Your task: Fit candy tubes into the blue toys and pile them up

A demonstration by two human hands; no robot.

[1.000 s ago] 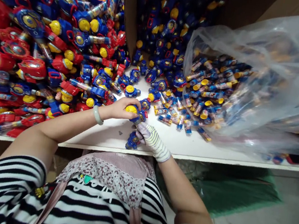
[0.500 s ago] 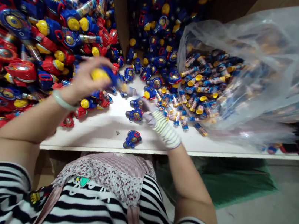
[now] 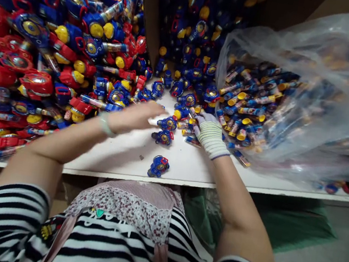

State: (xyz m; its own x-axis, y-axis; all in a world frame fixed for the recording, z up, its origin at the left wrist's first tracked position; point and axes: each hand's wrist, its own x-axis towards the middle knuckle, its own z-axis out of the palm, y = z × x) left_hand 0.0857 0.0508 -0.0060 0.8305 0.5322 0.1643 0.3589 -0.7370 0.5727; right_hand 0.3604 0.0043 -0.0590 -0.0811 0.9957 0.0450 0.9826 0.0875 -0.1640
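Observation:
My bare left hand, with a pale green bangle at the wrist, reaches over the white shelf. Its fingers are stretched out and blurred, with nothing visibly held. Closest to its fingertips is a blue toy with a clear tube end. Just below lies a second blue toy, and a third blue toy rests near the front edge. My right hand, in a striped knit glove, is down among small printed tubes with yellow caps. Its thumb and fingers close around a small tube, partly hidden by the glove.
Red and blue toys, many with tubes fitted, are heaped at left. A dark carton at the back spills blue toys. At right, a clear plastic bag holds many small tubes. Green sheeting lies below the shelf.
The blue and yellow toy that was in my left hand has left it, and that hand has moved right. My right hand has shifted right, from beside the blue toys onto the loose tubes.

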